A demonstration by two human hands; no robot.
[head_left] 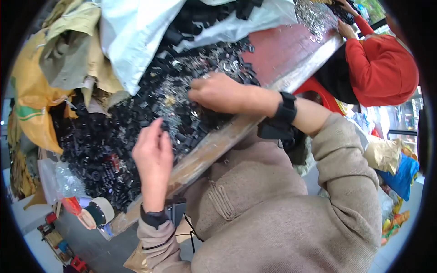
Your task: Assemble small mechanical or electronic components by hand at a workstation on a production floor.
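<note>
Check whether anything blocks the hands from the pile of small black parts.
Nothing visible does. The left hand and right hand are both over the pile of small black parts, past the table edge. The white sack lies beyond them, not between.

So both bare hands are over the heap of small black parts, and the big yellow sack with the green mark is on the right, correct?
Not quite: the big yellow sack with the green mark is on the left, as the head view shows. The left hand and right hand are indeed over the heap of small black parts.
</note>
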